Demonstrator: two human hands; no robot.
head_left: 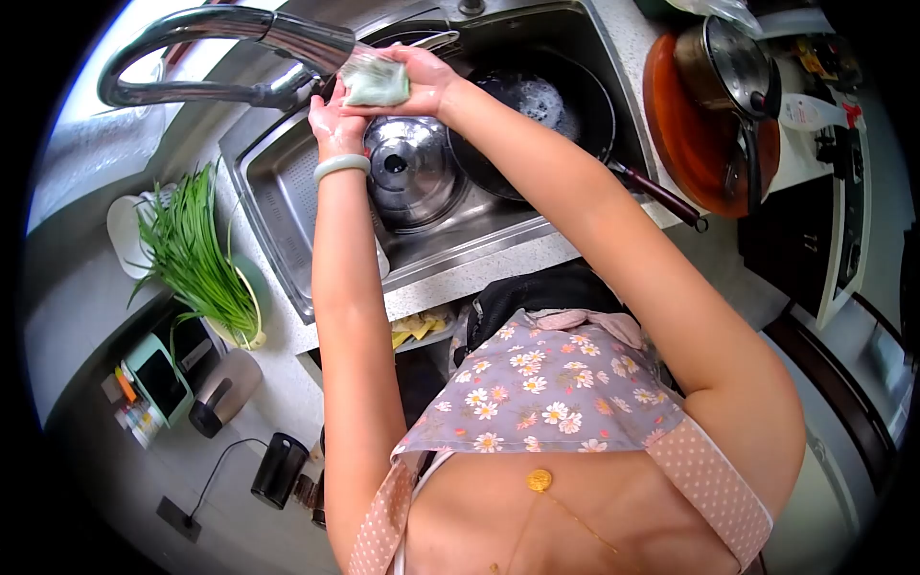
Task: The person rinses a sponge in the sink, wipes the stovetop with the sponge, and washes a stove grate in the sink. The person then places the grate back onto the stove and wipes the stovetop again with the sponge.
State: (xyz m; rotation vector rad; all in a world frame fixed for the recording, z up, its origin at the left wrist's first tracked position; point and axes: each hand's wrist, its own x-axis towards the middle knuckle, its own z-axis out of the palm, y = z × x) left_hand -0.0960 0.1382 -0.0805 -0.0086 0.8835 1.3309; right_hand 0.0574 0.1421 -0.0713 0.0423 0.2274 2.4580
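A pale green sponge (377,84) lies across my two upturned palms, and water from the faucet (316,48) runs over it. My left hand (337,125), below a pale bangle (341,167), supports the sponge from the left; some of its fingers are hidden. My right hand (426,79) reaches in from the right with the sponge on its palm and fingers. Under my hands, a shiny metal lid (414,165) sits in the sink (278,196). Beside it is a dark frying pan (585,105) with soapy water inside, its handle (661,196) extending over the counter.
Green chives (196,249) stand in a container at the counter's left, near a kettle (226,391). On the right, a lidded saucepan (719,67) rests on a round wooden board (671,125). A white spray bottle (810,112) is beyond it.
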